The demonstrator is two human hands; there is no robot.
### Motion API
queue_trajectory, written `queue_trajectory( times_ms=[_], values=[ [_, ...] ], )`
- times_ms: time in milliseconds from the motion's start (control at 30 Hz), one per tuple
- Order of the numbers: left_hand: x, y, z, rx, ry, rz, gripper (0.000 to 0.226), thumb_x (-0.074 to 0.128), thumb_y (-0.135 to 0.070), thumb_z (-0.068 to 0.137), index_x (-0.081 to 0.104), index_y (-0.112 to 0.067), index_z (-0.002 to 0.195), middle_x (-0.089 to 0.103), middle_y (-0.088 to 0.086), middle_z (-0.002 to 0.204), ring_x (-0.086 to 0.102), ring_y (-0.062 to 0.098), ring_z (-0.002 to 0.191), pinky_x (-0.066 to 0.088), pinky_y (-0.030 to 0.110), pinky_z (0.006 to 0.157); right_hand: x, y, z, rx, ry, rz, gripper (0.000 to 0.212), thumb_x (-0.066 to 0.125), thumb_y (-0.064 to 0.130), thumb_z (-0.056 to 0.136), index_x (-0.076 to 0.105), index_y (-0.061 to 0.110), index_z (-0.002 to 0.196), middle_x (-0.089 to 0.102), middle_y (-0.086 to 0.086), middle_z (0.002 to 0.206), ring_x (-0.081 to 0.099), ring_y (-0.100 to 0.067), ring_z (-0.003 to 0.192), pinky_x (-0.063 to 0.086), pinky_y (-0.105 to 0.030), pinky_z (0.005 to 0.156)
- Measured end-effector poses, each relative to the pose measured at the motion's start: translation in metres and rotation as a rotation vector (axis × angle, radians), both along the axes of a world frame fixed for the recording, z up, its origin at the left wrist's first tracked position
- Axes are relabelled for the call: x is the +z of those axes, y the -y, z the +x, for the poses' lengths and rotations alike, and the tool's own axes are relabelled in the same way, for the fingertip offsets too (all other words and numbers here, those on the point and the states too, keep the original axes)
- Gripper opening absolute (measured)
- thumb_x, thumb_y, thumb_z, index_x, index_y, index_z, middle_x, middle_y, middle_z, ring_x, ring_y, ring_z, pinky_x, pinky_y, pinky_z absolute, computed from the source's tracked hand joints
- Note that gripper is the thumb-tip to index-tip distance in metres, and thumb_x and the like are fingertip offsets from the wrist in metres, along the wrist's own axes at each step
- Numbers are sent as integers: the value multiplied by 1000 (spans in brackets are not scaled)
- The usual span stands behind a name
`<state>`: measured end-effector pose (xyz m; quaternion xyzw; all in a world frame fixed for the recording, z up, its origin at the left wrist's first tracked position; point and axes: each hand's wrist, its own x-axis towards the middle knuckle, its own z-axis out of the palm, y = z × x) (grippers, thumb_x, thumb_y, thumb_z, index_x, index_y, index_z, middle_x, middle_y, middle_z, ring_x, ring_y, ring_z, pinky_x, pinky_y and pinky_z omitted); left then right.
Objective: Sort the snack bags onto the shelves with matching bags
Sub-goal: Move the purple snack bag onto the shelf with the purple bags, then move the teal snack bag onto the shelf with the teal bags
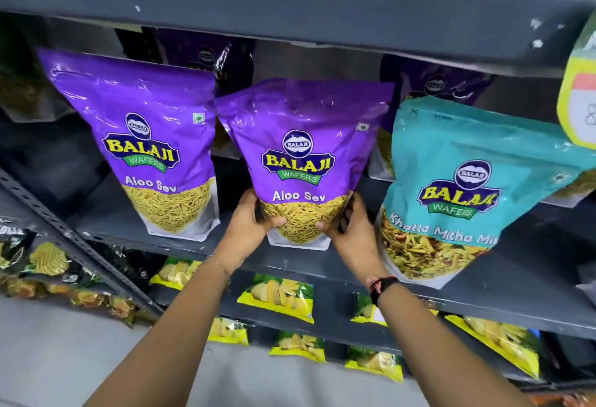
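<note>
A purple Aloo Sev bag [300, 148] stands upright on the grey metal shelf [193, 245], in the middle. My left hand [251, 223] grips its lower left corner and my right hand [348, 229] grips its lower right corner. Just to its left stands a second purple Aloo Sev bag [142, 136], touching it at the top edge. To the right leans a teal Khatta Mitha Mix bag [467, 190]. More dark purple bags [432, 84] stand behind in the shadow at the back of the shelf.
The shelf above [290, 3] overhangs the bags. Lower shelves hold several yellow-green chip bags [277, 297]. Black and yellow chip bags [48, 261] lie on a rack at the left. A yellow-green packet [580, 90] hangs at the right edge. Grey floor [64, 358] lies below.
</note>
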<state>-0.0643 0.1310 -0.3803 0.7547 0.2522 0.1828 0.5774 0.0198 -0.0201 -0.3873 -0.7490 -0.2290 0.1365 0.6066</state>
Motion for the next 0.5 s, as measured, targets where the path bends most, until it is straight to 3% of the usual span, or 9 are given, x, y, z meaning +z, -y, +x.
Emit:
queue_trajectory(
  times_ms=[67,133,200,267,333,433,500],
  values=[
    [-1,4,-2,66,17,67,75,72,-13,62,33,-13,126,40,21,133,42,31,124,38,48,105,5,5,-13,-39,41,22,81,73,8,65,28,19,132,45,-11,138,40,-20,130,33,-46,111],
    [4,18,-7,203,60,128,87,74,-15,60,25,-16,132,33,20,136,40,31,124,36,47,106,13,21,-27,-73,87,43,81,69,2,72,22,17,137,36,-1,142,32,-9,131,28,-23,112],
    [13,45,-14,339,171,212,73,71,-5,68,31,-10,129,32,21,130,41,29,120,34,37,106,19,47,-39,-75,179,82,70,65,6,77,26,29,130,37,16,133,36,6,123,29,-5,102],
    [22,78,-17,339,315,360,52,63,-3,75,40,-12,120,36,17,119,41,20,112,32,17,100,26,79,-44,-135,311,87,55,64,14,77,33,32,119,40,31,120,41,17,110,34,-5,96],
    [23,104,-10,173,368,475,37,57,-12,78,46,-16,113,39,10,112,40,13,108,29,9,96,28,112,-38,-277,410,77,49,63,21,73,37,28,114,41,28,110,43,16,102,39,-7,89],
    [17,126,20,-139,212,387,54,67,-19,72,44,-15,120,43,11,121,40,14,117,35,29,103,27,153,-12,-462,422,85,60,68,41,69,36,27,118,34,19,111,41,3,99,37,-11,88],
    [11,137,40,-256,40,298,83,75,-19,65,28,-8,132,32,18,140,31,28,132,30,41,110,20,170,12,-464,350,-28,96,64,64,60,25,14,131,29,7,124,35,-8,113,32,-18,99]
  ],
)
